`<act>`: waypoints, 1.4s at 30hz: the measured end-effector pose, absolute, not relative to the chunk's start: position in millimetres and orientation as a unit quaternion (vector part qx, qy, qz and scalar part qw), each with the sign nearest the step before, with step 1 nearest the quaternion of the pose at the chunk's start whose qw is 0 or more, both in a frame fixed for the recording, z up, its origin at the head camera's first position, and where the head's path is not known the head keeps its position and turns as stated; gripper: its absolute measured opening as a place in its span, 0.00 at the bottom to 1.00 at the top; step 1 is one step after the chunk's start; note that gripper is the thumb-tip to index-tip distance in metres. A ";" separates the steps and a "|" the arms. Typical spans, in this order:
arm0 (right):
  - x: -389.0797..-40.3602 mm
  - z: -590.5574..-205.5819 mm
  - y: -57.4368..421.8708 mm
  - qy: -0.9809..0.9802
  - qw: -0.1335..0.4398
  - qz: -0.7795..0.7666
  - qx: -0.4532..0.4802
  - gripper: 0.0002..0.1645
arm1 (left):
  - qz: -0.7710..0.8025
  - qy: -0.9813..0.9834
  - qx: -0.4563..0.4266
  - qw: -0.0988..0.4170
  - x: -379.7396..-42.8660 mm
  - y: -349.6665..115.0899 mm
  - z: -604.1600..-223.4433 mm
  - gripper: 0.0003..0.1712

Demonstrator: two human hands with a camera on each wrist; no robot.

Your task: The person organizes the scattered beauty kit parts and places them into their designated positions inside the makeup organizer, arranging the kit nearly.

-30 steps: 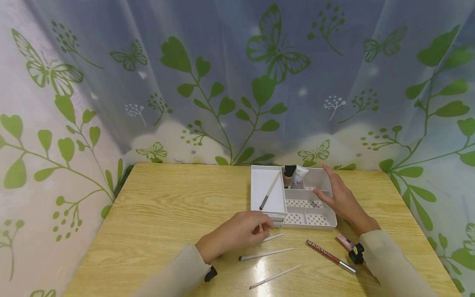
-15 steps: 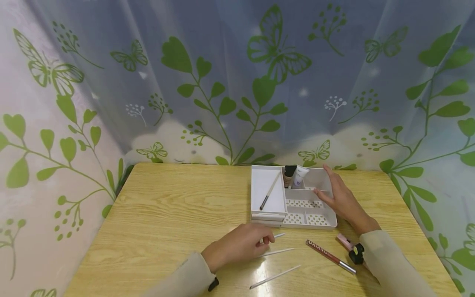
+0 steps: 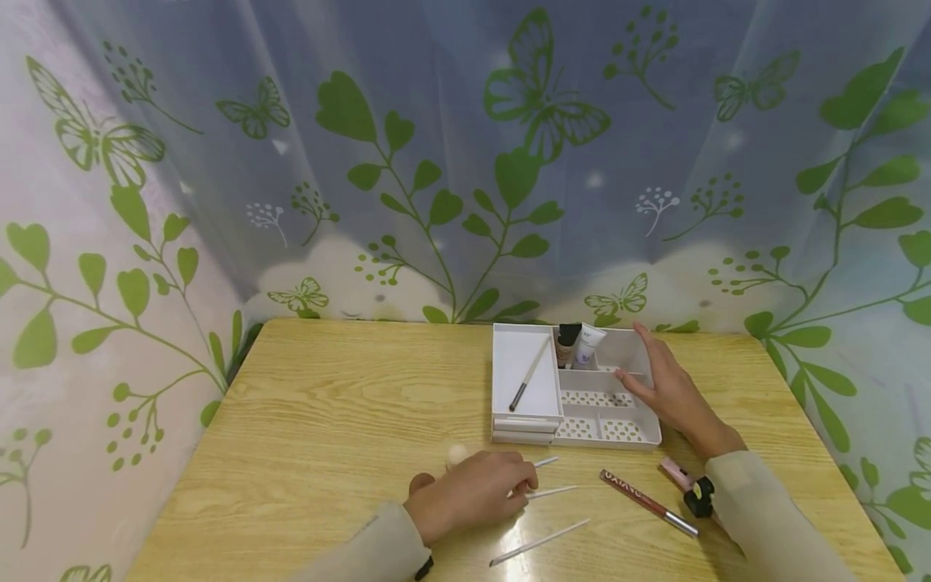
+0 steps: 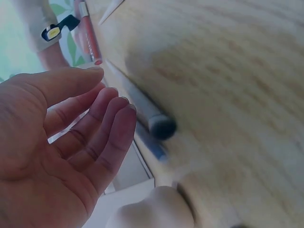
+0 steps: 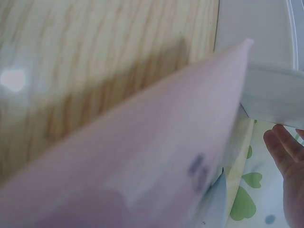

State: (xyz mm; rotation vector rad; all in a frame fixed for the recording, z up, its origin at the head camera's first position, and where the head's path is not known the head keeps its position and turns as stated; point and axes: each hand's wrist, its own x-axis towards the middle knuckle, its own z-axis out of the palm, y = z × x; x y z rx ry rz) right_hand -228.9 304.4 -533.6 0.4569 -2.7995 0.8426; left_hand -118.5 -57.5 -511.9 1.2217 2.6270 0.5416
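Observation:
My left hand (image 3: 476, 491) hovers over the makeup brushes at the front of the table, fingers loosely bent. In the left wrist view nothing lies between its thumb and fingertips; a dark-tipped brush (image 4: 147, 107) lies just beyond them, with a blue-ended stick (image 4: 154, 147) alongside. My right hand (image 3: 676, 396) holds the right wall of the white makeup organizer (image 3: 607, 443), thumb over the inside and fingers along the outside. A brush (image 3: 529, 376) lies on the organizer's left drawer top, and two small tubes (image 3: 585, 346) stand in a back compartment.
A pale makeup sponge (image 3: 457, 454) and a brown rounded thing (image 3: 420, 482) show behind my left hand. Another thin brush (image 3: 540, 543) lies in front. A reddish-brown slim tube (image 3: 643, 501) and a pink tube (image 3: 675, 471) lie by my right sleeve. A patterned curtain (image 3: 407, 202) hangs behind.
My left hand has moved down from the organizer's front edge and slightly right over the brushes, uncovering the sponge and the brown thing. My right hand has stayed on the organizer.

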 end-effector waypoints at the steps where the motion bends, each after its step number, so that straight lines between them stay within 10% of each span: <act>1: -228.8 -533.7 304.5 -0.942 0.091 0.284 0.154 0.57 | 0.179 0.887 0.414 0.098 -117.7 -57.2 -512.6 0.09; 42: -231.3 -536.6 305.6 -0.940 0.096 0.286 0.161 0.57 | 0.290 0.875 0.360 0.147 -128.8 -62.0 -483.7 0.15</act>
